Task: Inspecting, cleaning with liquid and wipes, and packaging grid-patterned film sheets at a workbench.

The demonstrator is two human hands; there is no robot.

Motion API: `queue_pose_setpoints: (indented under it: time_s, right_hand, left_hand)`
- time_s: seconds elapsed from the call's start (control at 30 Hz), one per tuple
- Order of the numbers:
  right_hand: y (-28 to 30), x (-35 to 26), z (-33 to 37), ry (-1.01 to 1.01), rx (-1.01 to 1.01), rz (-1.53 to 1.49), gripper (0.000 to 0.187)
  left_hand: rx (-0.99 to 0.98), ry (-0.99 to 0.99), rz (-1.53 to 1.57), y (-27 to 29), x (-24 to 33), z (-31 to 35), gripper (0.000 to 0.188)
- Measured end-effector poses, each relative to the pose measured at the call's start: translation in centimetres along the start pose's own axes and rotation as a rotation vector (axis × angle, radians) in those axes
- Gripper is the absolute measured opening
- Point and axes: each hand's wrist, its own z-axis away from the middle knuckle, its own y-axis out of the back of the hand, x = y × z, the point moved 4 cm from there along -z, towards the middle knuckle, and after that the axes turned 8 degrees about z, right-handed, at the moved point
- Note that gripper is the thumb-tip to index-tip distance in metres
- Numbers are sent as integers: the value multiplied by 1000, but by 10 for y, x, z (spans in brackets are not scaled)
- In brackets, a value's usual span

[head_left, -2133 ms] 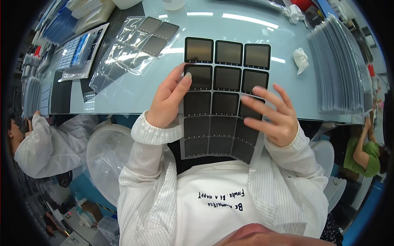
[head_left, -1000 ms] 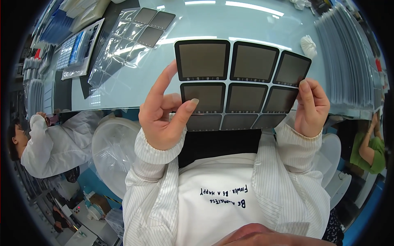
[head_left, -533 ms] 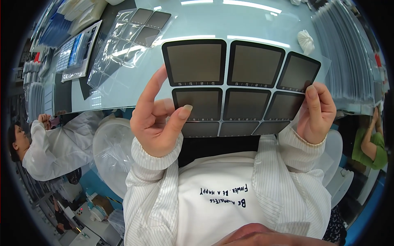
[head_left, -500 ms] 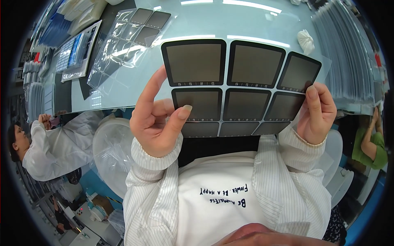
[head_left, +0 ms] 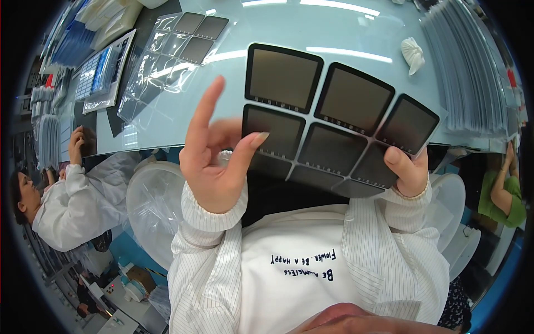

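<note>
A sheet of dark grey rectangular panels (head_left: 283,79) with black borders, set in rows with pale gaps, is held up tilted in front of me. My right hand (head_left: 410,171) grips its lower right edge, thumb on the front face and fingers hidden behind. At the left edge is my left hand (head_left: 214,167), index finger stretched upward and thumb apart, its tip overlapping the sheet's front. Its other fingers are blurred and partly hidden near the edge, and the hand looks open.
On the glossy table (head_left: 289,25) lies a clear plastic sheet with several dark panels (head_left: 196,50). A crumpled white wad (head_left: 412,55) sits near stacked clear sheets (head_left: 473,78) at right. White bins (head_left: 147,206) flank me. Co-workers (head_left: 78,211) are at left and right.
The panel sheet has turned clockwise and its left edge has shifted right. My right hand has moved left and down with it. My left index finger has lifted off the sheet's edge.
</note>
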Motion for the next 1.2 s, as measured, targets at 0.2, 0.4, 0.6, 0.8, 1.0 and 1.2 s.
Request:
queue_pose_setpoints:
  time_s: [0.2, 0.4, 0.6, 0.8, 1.0, 1.2]
  right_hand:
    - [-19, 4, 2, -212, -72, 45, 26]
    - [-37, -5, 1, -68, -258, 75, 28]
    - [-42, -8, 0, 76, -375, 123, 28]
    - [-45, -10, 1, 58, -375, 61, 29]
    - [-47, -10, 1, 63, -380, 63, 30]
    - [-49, -12, -3, 117, -376, 99, 35]
  left_hand:
    - [-180, -398, -542, -23, 37, -10, 74]
    - [-368, -371, -578, -42, 33, -11, 72]
    - [-335, -382, -445, -38, 35, -16, 70]
    - [-306, -436, -346, -34, 37, -17, 67]
    - [-292, -441, -360, -32, 38, -16, 68]
    - [-342, -432, -382, -36, 40, -12, 47]
